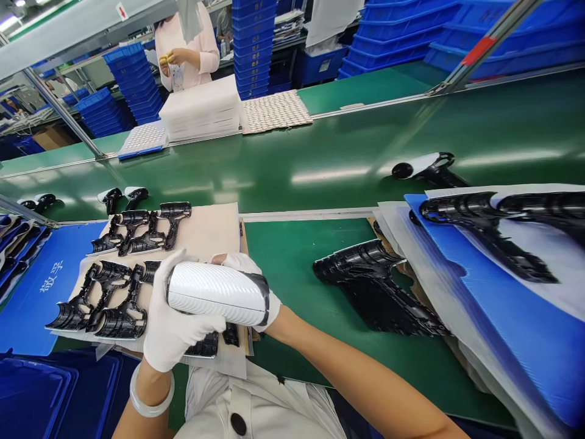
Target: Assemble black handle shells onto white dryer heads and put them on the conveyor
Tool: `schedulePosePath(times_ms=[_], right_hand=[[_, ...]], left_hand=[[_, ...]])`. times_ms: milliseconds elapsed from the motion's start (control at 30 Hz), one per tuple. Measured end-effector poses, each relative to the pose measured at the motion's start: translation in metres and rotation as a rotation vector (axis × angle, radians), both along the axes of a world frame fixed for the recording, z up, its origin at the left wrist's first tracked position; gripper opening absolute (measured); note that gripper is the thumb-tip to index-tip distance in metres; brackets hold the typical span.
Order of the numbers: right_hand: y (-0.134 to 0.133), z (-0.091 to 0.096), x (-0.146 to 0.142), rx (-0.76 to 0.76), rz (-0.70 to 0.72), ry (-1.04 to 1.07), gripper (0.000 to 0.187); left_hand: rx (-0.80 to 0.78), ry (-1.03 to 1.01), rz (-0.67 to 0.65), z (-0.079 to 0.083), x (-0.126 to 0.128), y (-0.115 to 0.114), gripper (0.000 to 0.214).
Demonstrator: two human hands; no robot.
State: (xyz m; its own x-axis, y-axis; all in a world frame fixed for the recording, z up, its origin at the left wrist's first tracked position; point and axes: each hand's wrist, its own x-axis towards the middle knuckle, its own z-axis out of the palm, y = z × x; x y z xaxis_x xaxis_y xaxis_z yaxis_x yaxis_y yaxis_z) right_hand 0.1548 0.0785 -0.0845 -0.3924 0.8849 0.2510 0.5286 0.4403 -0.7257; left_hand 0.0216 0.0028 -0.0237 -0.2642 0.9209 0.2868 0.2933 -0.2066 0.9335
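Both my hands wear white gloves and hold a white, ribbed plastic housing [214,294] with a black end, close to my chest. My left hand [171,323] wraps around its left side from below. My right hand [249,274] grips it from behind, mostly hidden by the housing. Under them lies a beige sheet [210,235] carrying several black gun-shaped shell halves [114,292]. More black shells [370,277] are stacked to my right on the green table.
A green conveyor belt [320,158] runs across, with assembled white-and-black units [423,166] on it. Blue and white sheets [503,317] with black shells lie at right. Blue bins [41,390] sit at lower left. Across the belt a person in pink [187,52] works beside stacked trays.
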Motion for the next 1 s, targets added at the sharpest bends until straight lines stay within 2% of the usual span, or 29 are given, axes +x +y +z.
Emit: schedulePosePath(times_ms=[100, 267, 400, 500, 567, 700, 767, 867, 900, 1000], right_hand=[[0.004, 0.007, 0.011, 0.087, -0.002, 0.009, 0.009], [0.010, 0.000, 0.017, 0.429, -0.079, 0.061, 0.024], [0.016, -0.002, 0.012, 0.555, -0.199, 0.043, 0.021], [0.021, 0.003, 0.009, 0.554, -0.281, 0.029, 0.018], [0.023, 0.008, 0.010, 0.545, -0.269, 0.011, 0.017], [0.025, 0.015, 0.014, 0.445, -0.233, 0.001, 0.012], [0.025, 0.017, 0.016, 0.401, -0.274, 0.032, 0.013], [0.024, 0.019, 0.016, 0.400, -0.268, 0.060, 0.018], [0.023, 0.019, 0.016, 0.401, -0.258, 0.060, 0.018], [0.022, 0.017, 0.015, 0.401, -0.267, 0.058, 0.017]], left_hand=[[-0.017, 0.035, 0.005, 0.002, 0.002, 0.000, 0.097], [-0.050, 0.074, 0.000, 0.003, 0.000, -0.001, 0.098], [-0.052, 0.094, -0.015, 0.005, -0.002, 0.000, 0.102], [-0.057, 0.094, -0.005, 0.007, -0.001, 0.000, 0.102], [-0.067, 0.099, 0.013, 0.007, 0.002, 0.000, 0.103], [-0.025, 0.130, 0.046, 0.003, 0.006, -0.003, 0.123], [-0.023, 0.176, 0.067, 0.001, 0.005, -0.005, 0.113], [-0.032, 0.223, 0.076, 0.000, 0.003, -0.005, 0.077], [-0.023, 0.223, 0.070, 0.000, 0.001, -0.004, 0.071], [-0.002, 0.203, 0.050, -0.001, -0.001, -0.003, 0.073]])
